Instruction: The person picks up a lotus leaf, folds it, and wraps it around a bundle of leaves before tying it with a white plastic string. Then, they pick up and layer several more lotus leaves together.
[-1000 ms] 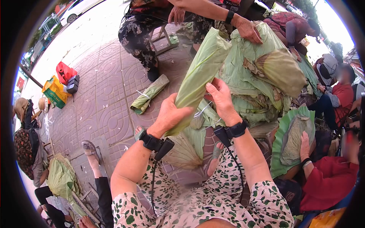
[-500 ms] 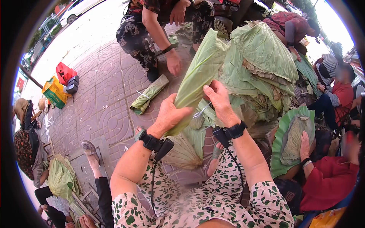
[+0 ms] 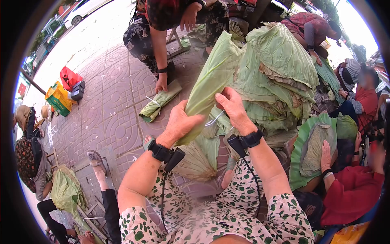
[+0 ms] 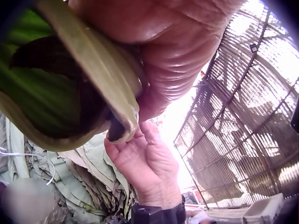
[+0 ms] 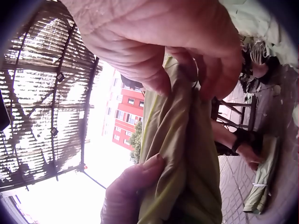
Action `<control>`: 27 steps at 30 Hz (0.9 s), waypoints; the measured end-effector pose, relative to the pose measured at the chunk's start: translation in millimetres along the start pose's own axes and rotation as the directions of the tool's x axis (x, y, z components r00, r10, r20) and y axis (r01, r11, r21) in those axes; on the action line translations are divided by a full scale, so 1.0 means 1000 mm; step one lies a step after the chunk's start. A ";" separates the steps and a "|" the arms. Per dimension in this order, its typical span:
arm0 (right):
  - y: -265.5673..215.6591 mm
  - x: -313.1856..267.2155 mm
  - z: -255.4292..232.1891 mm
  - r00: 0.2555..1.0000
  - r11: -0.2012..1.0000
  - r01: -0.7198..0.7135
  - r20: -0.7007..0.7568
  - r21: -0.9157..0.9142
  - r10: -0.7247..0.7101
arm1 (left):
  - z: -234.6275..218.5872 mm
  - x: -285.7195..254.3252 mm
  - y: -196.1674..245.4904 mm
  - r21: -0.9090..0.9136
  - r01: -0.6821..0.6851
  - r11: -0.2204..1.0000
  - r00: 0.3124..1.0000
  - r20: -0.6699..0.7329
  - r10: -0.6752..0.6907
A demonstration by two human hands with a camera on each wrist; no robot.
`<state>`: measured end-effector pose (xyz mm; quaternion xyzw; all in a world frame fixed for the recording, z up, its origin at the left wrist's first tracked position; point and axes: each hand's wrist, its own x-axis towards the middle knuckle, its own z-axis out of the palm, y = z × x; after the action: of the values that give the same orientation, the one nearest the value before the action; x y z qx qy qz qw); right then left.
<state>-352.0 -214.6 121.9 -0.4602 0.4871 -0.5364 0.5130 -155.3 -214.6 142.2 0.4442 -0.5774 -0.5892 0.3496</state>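
Note:
Between both hands is a long roll of large green leaves [image 3: 215,67], slanting up and away from the lap. My left hand [image 3: 182,122] grips its lower part, the thumb laid across the near side. The right hand [image 3: 235,109] pinches the roll's right edge higher up with thumb and fingers. Its hollow lower end [image 4: 107,70] shows in the left wrist view, beside the left palm. In the right wrist view the right fingers [image 5: 161,86] fold around the leaf edge, above the left thumb [image 5: 152,168].
A big leaf pile [image 3: 280,69] rises at the right. A string-tied leaf roll [image 3: 156,103] lies on the paving, another person's hand [image 3: 161,83] at its end. Loose leaves [image 3: 195,160] lie between the feet. Seated people with leaves are at the right and lower left.
The person opposite has moved a hand from the leaf pile down to the tied roll on the ground. My right hand has shifted slightly down along the leaf edge; the left stays put.

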 end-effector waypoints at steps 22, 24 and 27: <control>-0.010 -0.004 0.003 0.999 0.991 0.051 0.003 -0.126 -0.051 | 0.002 -0.003 0.003 0.016 0.011 1.000 1.000 0.003 -0.011; -0.010 -0.004 0.002 0.998 0.986 0.054 -0.002 -0.161 -0.055 | 0.002 -0.002 0.000 0.009 0.013 1.000 1.000 -0.002 -0.013; -0.010 -0.005 0.002 0.998 0.982 0.064 -0.001 -0.176 -0.066 | 0.003 -0.002 -0.001 0.023 -0.015 1.000 1.000 -0.011 0.015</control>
<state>-351.0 -210.0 131.6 -0.5177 0.5191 -0.5091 0.4509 -157.2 -211.9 140.9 0.4470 -0.5857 -0.5773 0.3519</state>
